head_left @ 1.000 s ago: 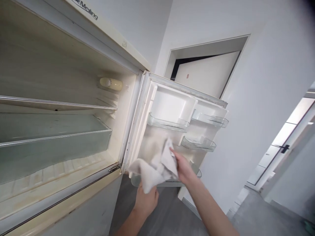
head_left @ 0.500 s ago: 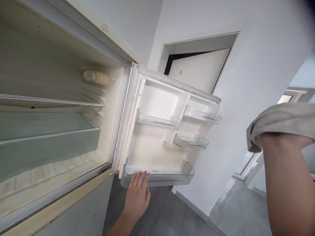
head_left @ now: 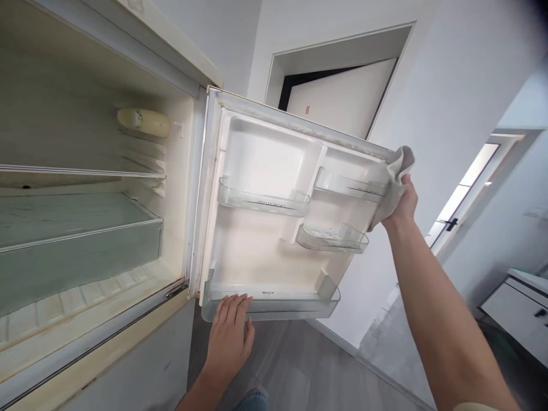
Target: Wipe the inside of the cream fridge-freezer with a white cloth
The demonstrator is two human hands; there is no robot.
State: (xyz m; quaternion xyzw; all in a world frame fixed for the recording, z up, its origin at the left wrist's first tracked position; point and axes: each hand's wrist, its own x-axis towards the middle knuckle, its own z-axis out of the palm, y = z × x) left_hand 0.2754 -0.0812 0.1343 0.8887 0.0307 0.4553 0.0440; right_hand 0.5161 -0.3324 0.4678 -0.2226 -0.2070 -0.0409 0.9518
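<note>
The fridge door point(head_left: 250, 260) stands swung out, its white inner side with clear bins facing me. My left hand point(head_left: 228, 331) lies against the front of the bottom door bin point(head_left: 291, 308), fingers stretched up to its rim and thumb apart. At the door's far upper edge, my right hand point(head_left: 405, 202) is closed on a grey cloth point(head_left: 391, 185), which is pressed on that edge beside the upper right bin point(head_left: 349, 187). The cloth hides part of the edge and some of the fingers.
On the left is the open fridge compartment point(head_left: 180, 171) with a glass shelf point(head_left: 85, 170) and a clear drawer point(head_left: 85, 251). Behind the door are a white wall point(head_left: 436, 114) and a doorway point(head_left: 342, 103). A white cabinet point(head_left: 518, 308) stands at the lower right.
My right hand has come in from the right with the cloth and now touches the door's outer edge. My left hand stays at the bottom bin. The view has shifted slightly right.
</note>
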